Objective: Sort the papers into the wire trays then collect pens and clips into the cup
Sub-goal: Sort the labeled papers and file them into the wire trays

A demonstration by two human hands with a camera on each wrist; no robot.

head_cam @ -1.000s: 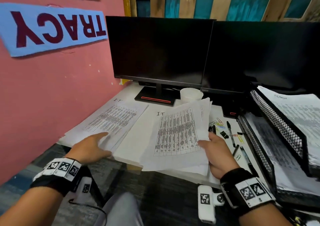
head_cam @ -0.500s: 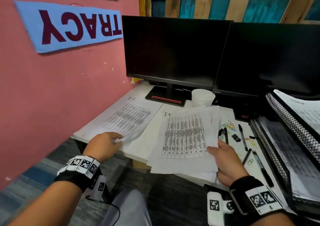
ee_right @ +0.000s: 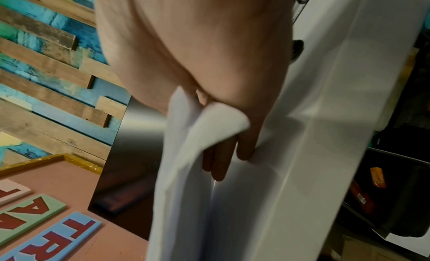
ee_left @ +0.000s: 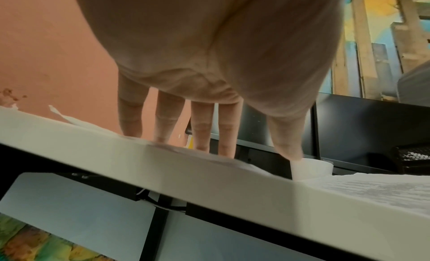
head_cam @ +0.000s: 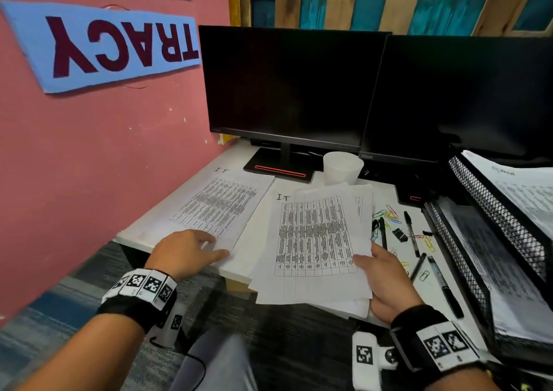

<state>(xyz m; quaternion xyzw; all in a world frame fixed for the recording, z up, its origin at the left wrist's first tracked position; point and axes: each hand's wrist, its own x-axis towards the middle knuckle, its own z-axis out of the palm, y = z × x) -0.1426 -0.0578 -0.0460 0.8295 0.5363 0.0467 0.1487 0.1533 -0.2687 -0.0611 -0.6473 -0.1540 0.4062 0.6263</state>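
My right hand point(head_cam: 377, 274) grips a stack of printed papers point(head_cam: 317, 241) by its lower right corner, thumb on top and fingers point(ee_right: 223, 162) underneath; the stack point(ee_right: 186, 173) hangs over the desk's front edge. My left hand point(head_cam: 191, 248) lies with straight fingers point(ee_left: 202, 129) on the near corner of a printed sheet point(head_cam: 218, 202) marked "I.T" at the desk's left. A white cup point(head_cam: 341, 167) stands behind the papers. Pens point(head_cam: 411, 233) and coloured paper clips point(head_cam: 389, 214) lie scattered to the right of the stack. Black wire trays point(head_cam: 490, 220) holding papers stand at the far right.
Two dark monitors point(head_cam: 287, 85) stand along the back of the white desk point(head_cam: 182, 202). A pink wall point(head_cam: 89, 151) with a blue name sign closes the left side. Another sheet marked "I.T" point(head_cam: 282, 197) lies under the held stack. A black binder clip point(head_cam: 399, 234) lies among the pens.
My right hand has lowered the paper stack flatter toward the desk. My left hand has slid along the near edge of the left sheet. The head view has shifted left.
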